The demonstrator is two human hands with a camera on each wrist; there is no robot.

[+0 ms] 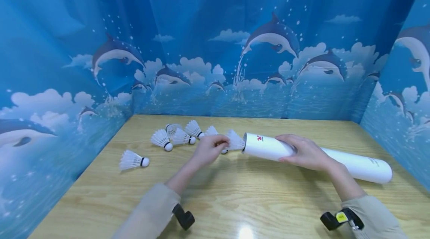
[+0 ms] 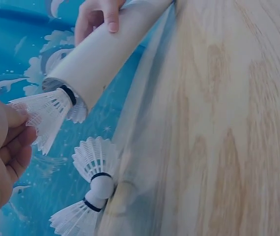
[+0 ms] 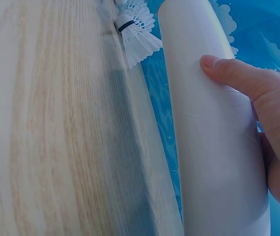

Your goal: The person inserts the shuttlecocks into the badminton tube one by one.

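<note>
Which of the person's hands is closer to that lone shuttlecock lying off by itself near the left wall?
Left. The left hand pinches a shuttlecock at the tube's mouth, to the right of the lone shuttlecock. The right hand grips the white tube farther right.

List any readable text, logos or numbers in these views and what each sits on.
Red mark on the white tube, near its open end: a small logo, too blurred to read.
Faint grey print near the tube's far end: too small to read.
Yellow tag on the right wrist mount: dark mark, not legible.
Nothing readable on the dolphin backdrop or the shuttlecocks.
</note>
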